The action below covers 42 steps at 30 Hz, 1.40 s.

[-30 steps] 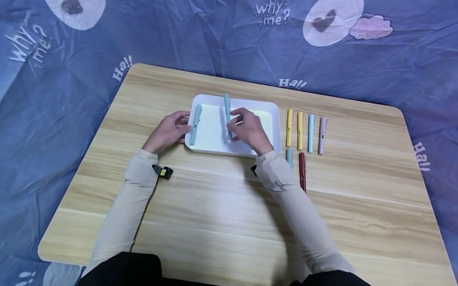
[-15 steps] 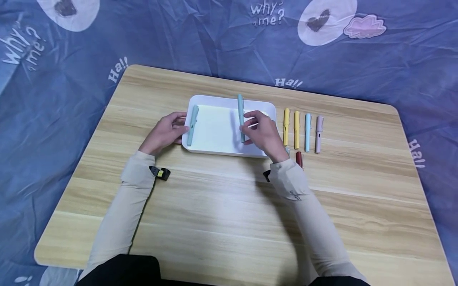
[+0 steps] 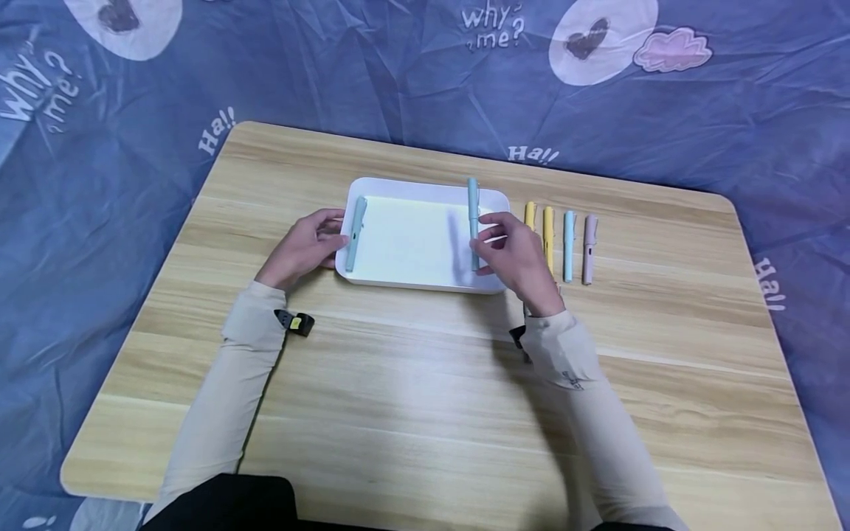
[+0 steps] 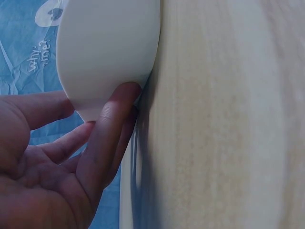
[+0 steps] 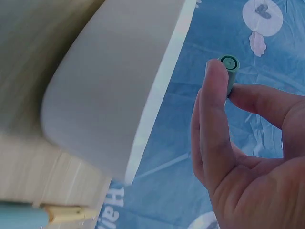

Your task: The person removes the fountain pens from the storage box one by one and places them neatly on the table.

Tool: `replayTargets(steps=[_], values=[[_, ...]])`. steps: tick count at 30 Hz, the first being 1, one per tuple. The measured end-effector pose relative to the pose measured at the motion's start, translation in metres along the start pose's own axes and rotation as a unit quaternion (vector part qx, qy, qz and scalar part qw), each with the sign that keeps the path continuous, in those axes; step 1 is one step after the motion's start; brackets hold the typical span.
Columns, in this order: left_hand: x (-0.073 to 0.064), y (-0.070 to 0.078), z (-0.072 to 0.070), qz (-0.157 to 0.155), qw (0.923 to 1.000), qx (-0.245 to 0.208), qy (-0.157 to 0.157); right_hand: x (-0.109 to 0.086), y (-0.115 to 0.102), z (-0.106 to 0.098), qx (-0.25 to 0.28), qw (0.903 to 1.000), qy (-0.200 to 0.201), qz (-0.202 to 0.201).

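In the head view, a white tray (image 3: 415,243) stands on the wooden table. My left hand (image 3: 302,247) holds its left end, the thumb at the rim and the fingers against the outer wall (image 4: 114,43) in the left wrist view. Inside, along the left wall, lies a teal pen (image 3: 355,234). Over the tray's right end, my right hand (image 3: 521,254) pinches another teal pen (image 3: 473,199) between thumb and fingers, its clip side to the right. The right wrist view shows that pen's round end (image 5: 229,63) above the fingertips; most of its barrel is hidden.
Right of the tray lie two yellow pens, one (image 3: 548,225) partly behind my right hand, then a light blue pen (image 3: 568,247) and a lilac pen (image 3: 589,249). My right arm covers the table in front of them. A blue printed cloth (image 3: 412,74) hangs behind the table.
My right hand has carried the teal pen rightward from the tray's middle to its right end. The right arm now covers the dark red pen. My left hand keeps its hold on the tray.
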State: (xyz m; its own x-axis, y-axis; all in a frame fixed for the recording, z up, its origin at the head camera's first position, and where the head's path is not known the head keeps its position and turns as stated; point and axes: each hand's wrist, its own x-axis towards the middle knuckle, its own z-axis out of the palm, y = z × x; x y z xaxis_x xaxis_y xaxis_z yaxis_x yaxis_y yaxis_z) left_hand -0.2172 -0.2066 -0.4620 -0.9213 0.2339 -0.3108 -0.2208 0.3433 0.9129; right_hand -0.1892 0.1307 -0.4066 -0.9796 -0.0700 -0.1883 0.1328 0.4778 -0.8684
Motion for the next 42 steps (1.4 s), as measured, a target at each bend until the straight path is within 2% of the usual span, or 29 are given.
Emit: replayTargets(steps=[6,13,20,28,33,38,42], values=[[-0.001,-0.001,0.000,-0.001,1.0000,0.002,-0.003,-0.012,0.013,-0.013,-0.013,0.9998,0.012,-0.006],[0.000,0.000,-0.001,-0.003,1.0000,0.007,-0.002,-0.030,0.032,-0.030,-0.035,0.9982,0.046,-0.014],[0.001,0.000,-0.002,0.002,0.9997,0.024,0.000,-0.048,0.051,-0.042,-0.010,0.9980,0.062,-0.001],[0.006,0.002,-0.002,0.009,0.9998,0.020,-0.004,-0.073,0.072,-0.061,-0.015,0.9954,0.094,0.010],[0.007,0.001,-0.002,0.008,0.9998,0.017,-0.002,-0.085,0.083,-0.068,-0.014,0.9953,0.095,0.011],[0.004,0.000,-0.002,0.003,0.9998,0.017,-0.005,-0.093,0.091,-0.072,-0.034,0.9948,0.095,0.015],[0.002,-0.001,-0.002,0.001,0.9998,0.017,-0.002,-0.098,0.096,-0.076,-0.028,0.9948,0.094,0.024]])
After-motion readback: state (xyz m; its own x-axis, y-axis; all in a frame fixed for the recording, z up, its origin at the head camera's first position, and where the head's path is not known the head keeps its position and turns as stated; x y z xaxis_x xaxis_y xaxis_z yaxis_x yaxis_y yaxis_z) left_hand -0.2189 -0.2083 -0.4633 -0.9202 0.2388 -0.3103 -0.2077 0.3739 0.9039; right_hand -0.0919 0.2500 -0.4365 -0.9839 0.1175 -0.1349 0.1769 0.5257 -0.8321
